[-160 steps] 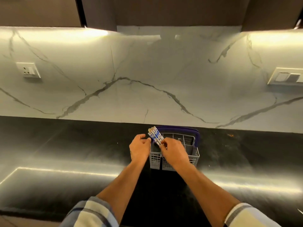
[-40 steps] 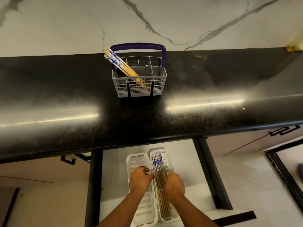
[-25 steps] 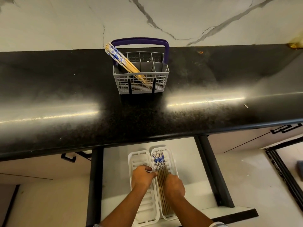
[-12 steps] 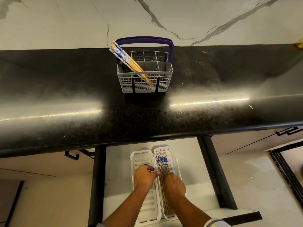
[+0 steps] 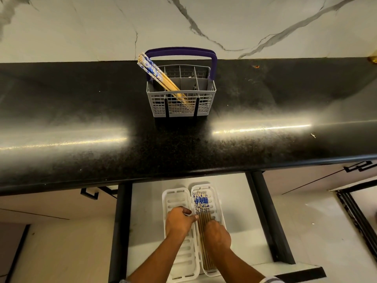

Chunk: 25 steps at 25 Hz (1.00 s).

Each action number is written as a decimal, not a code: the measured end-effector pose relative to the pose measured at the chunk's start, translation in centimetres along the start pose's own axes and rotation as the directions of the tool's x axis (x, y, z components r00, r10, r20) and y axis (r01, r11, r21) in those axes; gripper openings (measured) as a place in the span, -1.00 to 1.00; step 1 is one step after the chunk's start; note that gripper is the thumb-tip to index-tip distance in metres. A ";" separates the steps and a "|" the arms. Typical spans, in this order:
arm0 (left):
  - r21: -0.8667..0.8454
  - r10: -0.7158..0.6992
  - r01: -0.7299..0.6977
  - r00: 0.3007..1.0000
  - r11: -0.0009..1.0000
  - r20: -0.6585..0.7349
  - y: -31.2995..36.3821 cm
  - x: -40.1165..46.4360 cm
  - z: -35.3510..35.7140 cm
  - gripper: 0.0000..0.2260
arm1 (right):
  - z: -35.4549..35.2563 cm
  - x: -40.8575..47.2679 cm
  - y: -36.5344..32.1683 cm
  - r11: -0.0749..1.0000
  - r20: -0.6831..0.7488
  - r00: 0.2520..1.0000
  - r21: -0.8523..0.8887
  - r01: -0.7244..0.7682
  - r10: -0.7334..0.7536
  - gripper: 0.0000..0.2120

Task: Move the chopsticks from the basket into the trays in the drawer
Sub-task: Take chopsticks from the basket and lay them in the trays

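Chopsticks (image 5: 204, 227) lie bundled in the right tray (image 5: 219, 209) under the right hand (image 5: 217, 235), whose curled fingers press them flat, while the left hand (image 5: 178, 220) pinches their edge at the fingertips, so this batch looks to be in the settling step. Beyond the fingers, up on the counter (image 5: 81, 119), more sticks (image 5: 161, 80) lean in the basket (image 5: 181, 105); next, I judge, both hands must let go and reach up there.

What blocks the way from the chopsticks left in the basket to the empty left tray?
Nothing visible does, except the left hand resting over the white slotted left tray; the blue-patterned wooden chopsticks lean freely from the grey basket.
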State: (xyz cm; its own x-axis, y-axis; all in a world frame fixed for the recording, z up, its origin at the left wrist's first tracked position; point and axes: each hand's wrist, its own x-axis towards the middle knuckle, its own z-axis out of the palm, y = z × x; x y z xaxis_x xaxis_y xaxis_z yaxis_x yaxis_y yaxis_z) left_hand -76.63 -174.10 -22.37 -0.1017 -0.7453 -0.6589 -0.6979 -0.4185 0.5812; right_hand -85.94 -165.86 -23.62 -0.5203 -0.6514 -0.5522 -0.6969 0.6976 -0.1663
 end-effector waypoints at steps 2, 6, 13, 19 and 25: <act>0.000 0.005 -0.005 1.000 1.000 -0.003 0.0 0.0 0.0 -0.72 | 0.0 -0.1 0.0 1.000 -0.002 1.000 -0.010 0.019 -0.019 -0.75; 0.012 0.015 -0.015 1.000 1.000 -0.009 -0.1 0.0 0.1 -0.70 | -0.2 -0.3 0.2 0.997 -0.005 0.998 -0.054 0.057 -0.058 -0.75; 0.042 0.164 -0.162 0.984 0.986 -0.063 1.3 -1.4 -1.6 -0.50 | -6.2 -2.8 0.5 0.982 -0.087 0.981 0.046 0.181 -0.176 -0.77; -0.111 0.336 -0.361 0.922 0.926 -0.193 4.8 -3.2 -9.5 -0.67 | -17.0 -5.5 2.4 0.932 -0.344 0.927 0.266 0.247 -0.148 -0.73; -0.335 0.438 -0.570 0.808 0.750 -0.393 16.8 -3.8 -20.5 -0.83 | -27.9 -3.4 -7.2 0.836 -0.551 0.766 0.204 0.509 -0.332 -0.82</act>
State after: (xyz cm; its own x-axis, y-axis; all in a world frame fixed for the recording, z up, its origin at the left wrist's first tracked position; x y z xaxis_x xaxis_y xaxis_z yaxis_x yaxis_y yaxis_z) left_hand -73.44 -188.93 -0.35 -0.1094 -0.9899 -0.0899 -0.2276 -0.0630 0.9717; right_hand -92.94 -176.98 2.26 -0.4390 -0.8947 0.0821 -0.7467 0.3126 -0.5871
